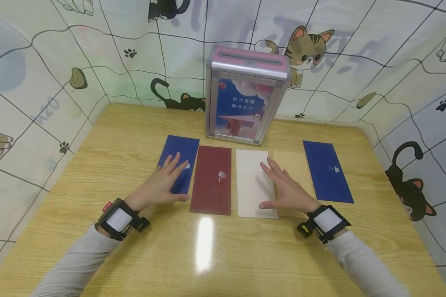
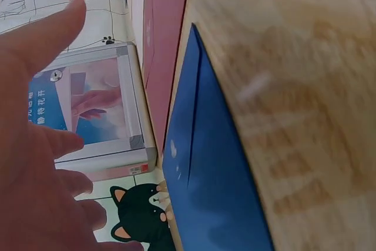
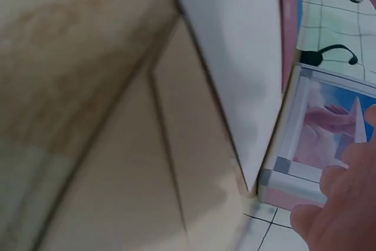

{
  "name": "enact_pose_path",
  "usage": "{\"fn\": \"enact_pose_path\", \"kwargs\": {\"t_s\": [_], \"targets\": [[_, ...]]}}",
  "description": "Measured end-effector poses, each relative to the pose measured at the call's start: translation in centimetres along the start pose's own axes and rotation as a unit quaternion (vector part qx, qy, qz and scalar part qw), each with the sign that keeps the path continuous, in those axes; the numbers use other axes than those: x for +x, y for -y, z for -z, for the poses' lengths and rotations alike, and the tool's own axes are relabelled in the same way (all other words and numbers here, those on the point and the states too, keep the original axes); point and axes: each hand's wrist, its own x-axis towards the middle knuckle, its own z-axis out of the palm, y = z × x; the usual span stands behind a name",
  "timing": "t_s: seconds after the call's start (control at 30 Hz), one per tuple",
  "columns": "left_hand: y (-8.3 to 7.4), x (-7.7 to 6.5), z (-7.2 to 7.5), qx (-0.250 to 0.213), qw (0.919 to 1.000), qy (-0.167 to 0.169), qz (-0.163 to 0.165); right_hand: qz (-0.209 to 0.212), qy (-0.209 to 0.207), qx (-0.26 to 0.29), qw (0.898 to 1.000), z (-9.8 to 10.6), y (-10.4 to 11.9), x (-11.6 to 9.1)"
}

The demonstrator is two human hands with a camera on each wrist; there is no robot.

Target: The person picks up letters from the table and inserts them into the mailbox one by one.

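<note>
Five flat pieces lie in a row; in the left wrist view the blue envelope (image 2: 211, 163) shows its flap line. From left to right in the head view come this blue envelope (image 1: 181, 150), a maroon envelope (image 1: 209, 189), a white envelope (image 1: 250, 177), a tan envelope (image 1: 295, 169) and another blue envelope (image 1: 327, 171). Fingers spread, my left hand (image 1: 163, 181) hovers over the left blue envelope, holding nothing. My right hand (image 1: 286, 187) is also spread and holds nothing, above the white and tan envelopes, partly hiding them.
Behind the row stands a silver-framed box (image 1: 211, 99) with a pink slotted top and a picture on its front. The wooden table (image 1: 163, 251) meets a cat-patterned cloth (image 1: 134, 53) at the back and sides. Both wrists wear strapped devices.
</note>
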Motion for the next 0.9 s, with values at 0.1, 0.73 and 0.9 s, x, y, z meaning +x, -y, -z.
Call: {"fn": "enact_pose_path", "kwargs": {"t_s": [0.1,0.73,0.9], "targets": [[-0.1,0.1,-0.4,0.003,1.0,0.006,0.0,0.004,0.009,-0.024,1.0,-0.9,0.0,-0.1],[-1.9,1.0,-2.9,-0.02,0.9989,0.032,-0.028,0.049,0.071,-0.1,0.991,-3.3,0.5,0.2],[-2.4,1.3,-3.1,-0.027,0.9986,0.038,-0.026,0.039,0.095,-0.098,0.99,-3.1,0.8,0.2]]}}
